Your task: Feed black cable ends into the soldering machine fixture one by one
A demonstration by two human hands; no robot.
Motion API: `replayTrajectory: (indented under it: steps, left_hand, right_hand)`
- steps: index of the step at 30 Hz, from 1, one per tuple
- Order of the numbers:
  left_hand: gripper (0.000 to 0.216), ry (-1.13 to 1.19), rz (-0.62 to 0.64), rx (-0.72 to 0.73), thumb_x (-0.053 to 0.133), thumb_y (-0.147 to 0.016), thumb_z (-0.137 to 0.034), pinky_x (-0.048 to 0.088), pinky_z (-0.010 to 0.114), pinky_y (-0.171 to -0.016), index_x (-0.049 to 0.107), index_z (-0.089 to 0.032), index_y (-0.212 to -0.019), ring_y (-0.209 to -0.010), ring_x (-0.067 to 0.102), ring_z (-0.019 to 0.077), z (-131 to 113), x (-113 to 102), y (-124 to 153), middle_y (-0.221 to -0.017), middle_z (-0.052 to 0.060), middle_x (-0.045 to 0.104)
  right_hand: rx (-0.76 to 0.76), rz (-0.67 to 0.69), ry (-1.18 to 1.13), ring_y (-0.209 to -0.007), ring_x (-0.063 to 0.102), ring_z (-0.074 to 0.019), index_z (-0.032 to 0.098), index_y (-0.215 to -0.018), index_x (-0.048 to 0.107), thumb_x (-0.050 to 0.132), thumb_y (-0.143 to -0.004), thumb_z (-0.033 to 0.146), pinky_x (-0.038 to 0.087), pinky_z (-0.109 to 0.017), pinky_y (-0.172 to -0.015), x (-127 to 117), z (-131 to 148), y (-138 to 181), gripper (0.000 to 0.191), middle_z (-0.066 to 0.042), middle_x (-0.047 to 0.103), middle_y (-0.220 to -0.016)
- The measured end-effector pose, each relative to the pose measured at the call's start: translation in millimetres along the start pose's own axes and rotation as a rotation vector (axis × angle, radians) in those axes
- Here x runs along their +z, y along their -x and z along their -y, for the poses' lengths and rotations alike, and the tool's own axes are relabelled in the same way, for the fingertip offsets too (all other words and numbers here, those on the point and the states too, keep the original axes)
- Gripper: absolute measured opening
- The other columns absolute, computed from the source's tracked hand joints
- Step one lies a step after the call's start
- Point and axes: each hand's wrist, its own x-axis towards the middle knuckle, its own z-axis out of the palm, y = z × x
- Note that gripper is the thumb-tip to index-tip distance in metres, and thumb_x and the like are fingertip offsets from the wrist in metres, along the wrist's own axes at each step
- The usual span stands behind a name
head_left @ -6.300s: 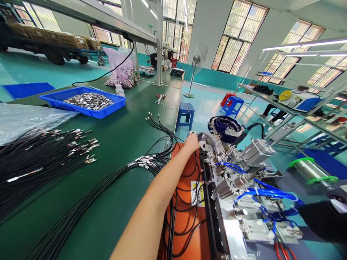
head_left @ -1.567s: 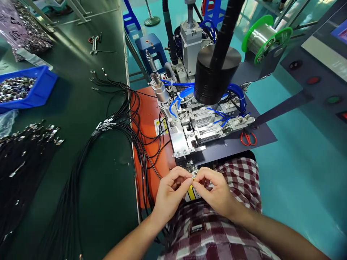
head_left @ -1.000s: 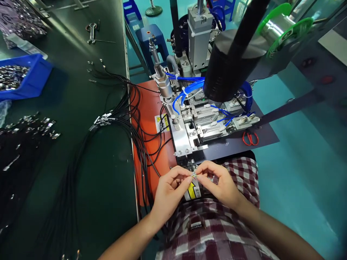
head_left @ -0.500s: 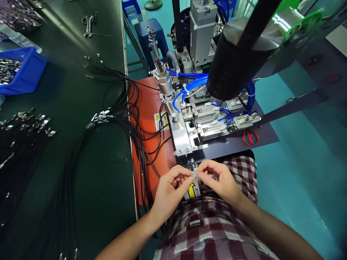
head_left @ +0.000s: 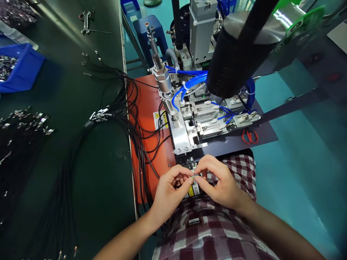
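My left hand (head_left: 170, 187) pinches the end of a cable with thin coloured wires (head_left: 193, 176) between thumb and forefinger. Meeting it from the other side, my right hand (head_left: 217, 178) has its thumb and fingertips closed on the same wires. Both hands are just in front of the metal fixture (head_left: 183, 137) of a bench machine, over a label (head_left: 194, 190) with yellow on it. The fingertips hide most of the wire ends. Black cables (head_left: 139, 144) run down beside my left hand over an orange-red mat (head_left: 150, 104).
On the dark table (head_left: 103, 202) at left lie bundled cables with metal connectors (head_left: 99, 115), a blue bin (head_left: 23, 70) of small metal parts and a wrench (head_left: 86, 22). Red-handled scissors (head_left: 249, 136) rest on the machine's base plate. A black cylinder (head_left: 230, 61) overhangs the machine.
My right hand has shifted its fingers on the wires, its thumb now lower and closer to the left fingertips. The left hand keeps its pinch. The camera view has moved slightly.
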Motion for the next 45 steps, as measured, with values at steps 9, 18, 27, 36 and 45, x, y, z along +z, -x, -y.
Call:
replayTrajectory:
  steps: [9,18,27,36,45]
  left_hand:
    - [0.008,-0.225,0.021,0.133,0.059,-0.086,-0.023,0.041,0.02,-0.058,0.066,-0.02,-0.088,-0.073,0.054,0.0121,3.7,0.2,5.4,-0.085,0.003,0.059]
    - [0.009,-0.216,0.059,0.088,0.061,-0.084,-0.024,0.04,0.023,-0.059,0.065,-0.017,-0.08,-0.069,0.05,0.0126,0.3,-2.4,0.4,-0.076,0.002,0.057]
    - [0.018,0.003,-0.016,-0.067,0.066,-0.08,-0.032,0.037,0.02,-0.05,0.066,-0.015,-0.077,-0.058,0.046,0.0086,-3.5,-2.5,-2.6,-0.074,0.001,0.058]
    - [0.018,0.003,-0.019,-0.032,0.066,-0.081,-0.033,0.04,0.019,-0.05,0.066,-0.015,-0.078,-0.062,0.051,0.0095,-4.1,-2.3,0.3,-0.077,0.002,0.058]
    - [0.016,0.009,-0.011,0.01,0.062,-0.085,-0.031,0.04,0.019,-0.053,0.064,-0.016,-0.079,-0.065,0.051,0.0099,-1.9,-1.7,1.6,-0.078,0.002,0.057]
  right_hand:
    - [0.033,0.116,0.154,-0.064,0.05,-0.0138,0.018,-0.08,0.059,0.056,-0.08,0.008,0.041,-0.029,-0.059,-9.1,16.7,-5.0,0.01,-0.002,0.055,-0.08]
    - [0.122,0.133,0.171,-0.064,0.05,-0.0137,0.019,-0.078,0.058,0.055,-0.084,0.013,0.04,-0.028,-0.06,-7.7,16.1,-7.0,0.01,-0.001,0.056,-0.077]
    - [0.203,0.024,-0.047,-0.067,0.05,-0.0126,0.018,-0.077,0.059,0.055,-0.088,0.017,0.039,-0.025,-0.057,-4.5,2.7,1.2,0.013,-0.001,0.056,-0.076]
    - [0.257,0.011,-0.192,-0.063,0.048,-0.0122,0.018,-0.072,0.059,0.058,-0.082,0.02,0.039,-0.024,-0.056,1.9,5.9,0.0,0.011,0.0,0.054,-0.07]
    - [0.312,0.007,-0.253,-0.062,0.046,-0.012,0.017,-0.071,0.06,0.059,-0.082,0.024,0.036,-0.024,-0.054,2.7,1.7,-0.5,0.013,0.0,0.054,-0.07]
